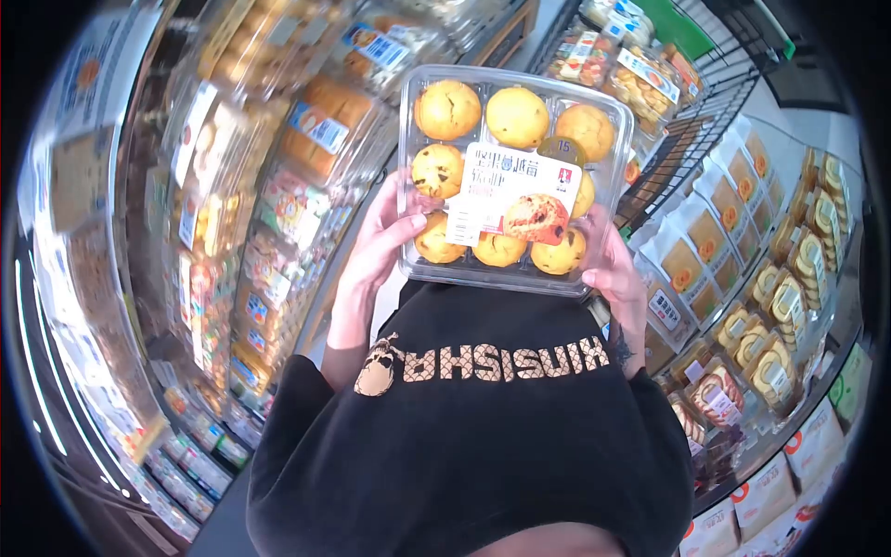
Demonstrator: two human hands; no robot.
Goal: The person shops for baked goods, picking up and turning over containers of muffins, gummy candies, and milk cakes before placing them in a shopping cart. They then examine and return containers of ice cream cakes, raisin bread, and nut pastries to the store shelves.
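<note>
A clear plastic box of cookies [516, 116] is raised in front of my chest, its lid side facing me. Several round yellow cookies with dark bits show through the lid. Across the middle sits a white label [501, 181] with Chinese writing and a cookie picture, and a dark round sticker overlaps its top edge. My left hand [379, 237] grips the box's left edge, thumb on the front. On the lower right corner, my right hand [614, 274] is closed around the edge with its thumb in front. The fingers behind the box are partly hidden.
Shelves of packaged bakery goods [316, 130] run along the left. At the upper right stands a black wire cart [715, 111] holding several clear packs of food [640, 84]. Beyond it, a display of boxed cookies [780, 306] and bagged goods [724, 213] fills the right side.
</note>
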